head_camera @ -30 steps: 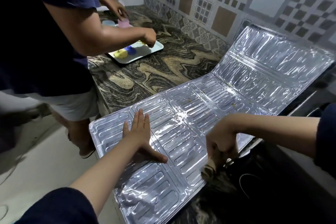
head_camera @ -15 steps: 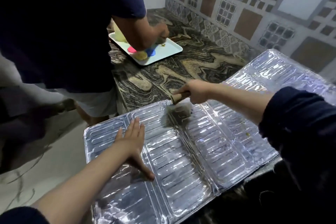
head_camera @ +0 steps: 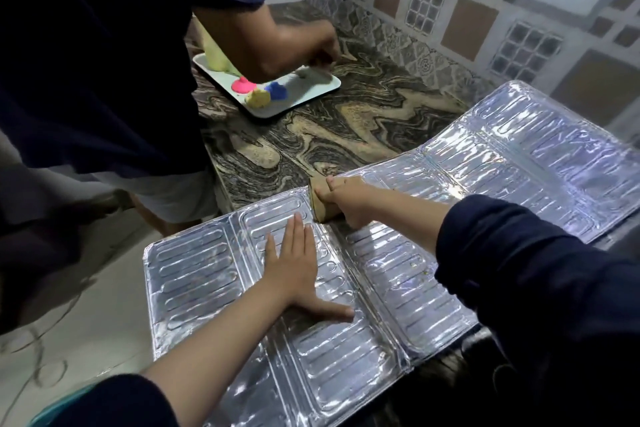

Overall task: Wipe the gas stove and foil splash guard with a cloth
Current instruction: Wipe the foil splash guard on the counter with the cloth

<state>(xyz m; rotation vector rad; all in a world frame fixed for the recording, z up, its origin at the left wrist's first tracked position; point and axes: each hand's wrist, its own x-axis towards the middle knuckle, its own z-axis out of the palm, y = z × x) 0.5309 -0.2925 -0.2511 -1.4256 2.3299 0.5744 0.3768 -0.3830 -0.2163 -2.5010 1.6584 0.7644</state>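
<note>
The silver foil splash guard (head_camera: 398,274) lies unfolded and flat across the counter, its near-left panels hanging past the counter edge. My left hand (head_camera: 298,270) presses flat on a left panel, fingers straight and thumb spread. My right hand (head_camera: 346,199) grips a brown folded cloth (head_camera: 320,204) at the guard's far edge, by the fold between two panels. The stove is a dark area at the lower right, mostly hidden behind my right sleeve.
Another person in a dark shirt (head_camera: 121,55) stands at the left, a hand over a white tray (head_camera: 304,95) holding pink, yellow and blue lumps. Marbled countertop (head_camera: 346,128) runs back to the patterned tile wall (head_camera: 450,10). Pale floor lies lower left.
My right hand with the cloth went from the guard's near edge up to its far edge. My left hand shifted slightly right, still pressing flat. The other person leaned closer over the tray.
</note>
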